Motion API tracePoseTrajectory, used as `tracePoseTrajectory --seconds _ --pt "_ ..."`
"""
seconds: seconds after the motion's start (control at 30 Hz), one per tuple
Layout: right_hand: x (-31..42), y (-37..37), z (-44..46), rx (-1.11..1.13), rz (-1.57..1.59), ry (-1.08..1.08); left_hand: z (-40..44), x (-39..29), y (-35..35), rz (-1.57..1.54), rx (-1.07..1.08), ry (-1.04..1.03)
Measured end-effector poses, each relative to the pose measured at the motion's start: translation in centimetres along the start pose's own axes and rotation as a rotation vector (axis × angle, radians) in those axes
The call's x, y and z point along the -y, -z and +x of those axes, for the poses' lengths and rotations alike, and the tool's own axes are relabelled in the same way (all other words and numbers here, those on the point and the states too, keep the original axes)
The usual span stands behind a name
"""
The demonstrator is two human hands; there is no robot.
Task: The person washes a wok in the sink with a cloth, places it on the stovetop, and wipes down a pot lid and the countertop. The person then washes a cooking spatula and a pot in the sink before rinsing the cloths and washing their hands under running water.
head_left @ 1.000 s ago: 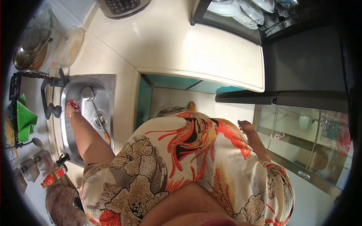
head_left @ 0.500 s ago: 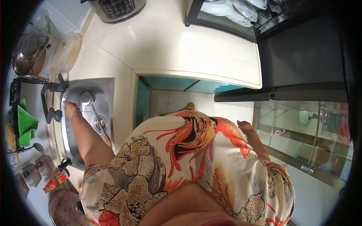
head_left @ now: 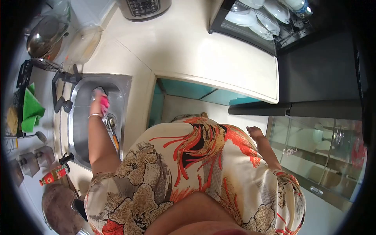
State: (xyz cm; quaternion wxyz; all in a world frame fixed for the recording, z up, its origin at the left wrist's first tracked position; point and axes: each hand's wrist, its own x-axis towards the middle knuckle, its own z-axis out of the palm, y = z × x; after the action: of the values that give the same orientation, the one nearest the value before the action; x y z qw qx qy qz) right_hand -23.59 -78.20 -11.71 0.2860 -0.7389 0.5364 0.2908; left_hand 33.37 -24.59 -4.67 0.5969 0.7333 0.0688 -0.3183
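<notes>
Over the steel sink point(head_left: 80, 133), my left hand point(head_left: 96, 105) is closed round a pink cloth point(head_left: 104, 103), somewhat blurred by motion. Just beyond it, partly hidden by the hand, lies the head of a ladle point(head_left: 98, 91). The ladle's wood-coloured handle point(head_left: 115, 141) points toward me across the drain point(head_left: 111, 120). My right hand point(head_left: 255, 132) hangs at my right side, away from the counter, its fingers loosely apart and nothing visible in it.
A black faucet point(head_left: 60, 92) stands at the sink's left edge. A green cloth point(head_left: 32, 109) hangs on the left rack. The cooker point(head_left: 145, 8) sits on the counter point(head_left: 168, 47), with a dish cabinet point(head_left: 250, 35) at the back right and a red-labelled bottle point(head_left: 54, 174) at lower left.
My left hand has moved right with the pink cloth, from the sink's left side to the ladle head. The whole view has shifted slightly. My right hand hangs much as before.
</notes>
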Motion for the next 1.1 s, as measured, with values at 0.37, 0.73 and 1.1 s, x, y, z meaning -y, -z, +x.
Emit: tracePoseTrajectory --seconds 0.37,0.73,1.1 --pt "18.7 5.5 -4.0 0.08 0.51 0.633 -3.9 -6.7 -15.4 -0.006 -0.24 -0.436" --pt "35.0 9.7 -3.9 1.287 1.329 0.693 -9.1 -9.3 -36.6 0.806 0.091 -1.107" --pt "17.2 28.4 3.7 -0.325 0.38 0.452 -12.8 0.4 -22.9 0.915 -0.734 -0.589"
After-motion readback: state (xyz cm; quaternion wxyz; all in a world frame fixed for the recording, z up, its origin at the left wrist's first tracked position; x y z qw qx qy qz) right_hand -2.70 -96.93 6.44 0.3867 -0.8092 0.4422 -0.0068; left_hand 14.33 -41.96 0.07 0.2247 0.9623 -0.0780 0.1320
